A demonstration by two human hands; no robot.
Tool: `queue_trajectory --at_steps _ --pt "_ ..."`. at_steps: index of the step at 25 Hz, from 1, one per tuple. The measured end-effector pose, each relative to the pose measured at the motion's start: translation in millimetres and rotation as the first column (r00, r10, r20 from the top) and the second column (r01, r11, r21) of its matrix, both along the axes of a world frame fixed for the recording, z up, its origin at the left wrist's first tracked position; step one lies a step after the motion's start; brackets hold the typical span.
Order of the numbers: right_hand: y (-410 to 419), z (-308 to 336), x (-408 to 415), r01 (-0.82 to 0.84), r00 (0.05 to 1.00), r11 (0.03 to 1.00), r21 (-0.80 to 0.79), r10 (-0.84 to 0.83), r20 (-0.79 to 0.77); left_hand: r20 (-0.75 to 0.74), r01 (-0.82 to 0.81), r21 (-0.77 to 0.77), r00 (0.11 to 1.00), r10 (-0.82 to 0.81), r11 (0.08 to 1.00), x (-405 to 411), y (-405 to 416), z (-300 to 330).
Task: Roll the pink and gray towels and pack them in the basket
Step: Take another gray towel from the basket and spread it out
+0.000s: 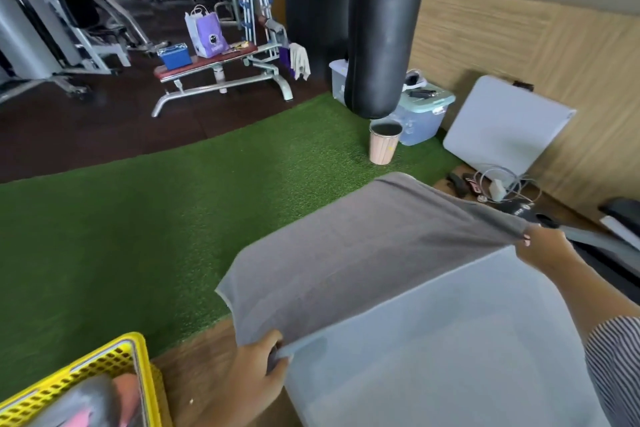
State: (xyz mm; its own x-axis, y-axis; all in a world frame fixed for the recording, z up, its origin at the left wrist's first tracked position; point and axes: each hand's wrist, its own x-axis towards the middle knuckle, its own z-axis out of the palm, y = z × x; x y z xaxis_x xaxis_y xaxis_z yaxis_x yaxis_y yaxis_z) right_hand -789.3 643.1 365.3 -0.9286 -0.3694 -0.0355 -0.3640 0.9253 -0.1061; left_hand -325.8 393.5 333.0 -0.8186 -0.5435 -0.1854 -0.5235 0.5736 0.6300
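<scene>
Gray towel (363,253) held spread in the air, right of the yellow basket (90,367).
Our left hand (256,367) and right hand (540,246) each pinch a corner; uneven tension could skew the fold.

light: soft daylight, bright | blur: hanging black cylindrical punching bag (377,28) smeared | edges: wide-angle curve around it

A gray towel (363,253) is held stretched by the left hand (258,369) and right hand (543,250); a yellow basket (114,355) is seen lower left.
</scene>
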Motion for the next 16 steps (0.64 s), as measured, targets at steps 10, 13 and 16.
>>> queue_trajectory --at_steps 10,13,16 --pt "201 21 94 0.093 0.996 0.993 -0.079 -0.091 0.023 -0.129 0.018 -0.157 0.991 -0.039 0.987 64 192 10" --pt "253 25 105 0.072 0.997 0.994 -0.087 -0.070 0.033 -0.121 -0.057 -0.083 0.992 0.047 0.995 74 243 2" --pt "307 32 113 0.030 1.000 0.991 -0.128 -0.030 0.005 -0.084 -0.173 -0.073 0.982 0.167 0.982 76 299 3"
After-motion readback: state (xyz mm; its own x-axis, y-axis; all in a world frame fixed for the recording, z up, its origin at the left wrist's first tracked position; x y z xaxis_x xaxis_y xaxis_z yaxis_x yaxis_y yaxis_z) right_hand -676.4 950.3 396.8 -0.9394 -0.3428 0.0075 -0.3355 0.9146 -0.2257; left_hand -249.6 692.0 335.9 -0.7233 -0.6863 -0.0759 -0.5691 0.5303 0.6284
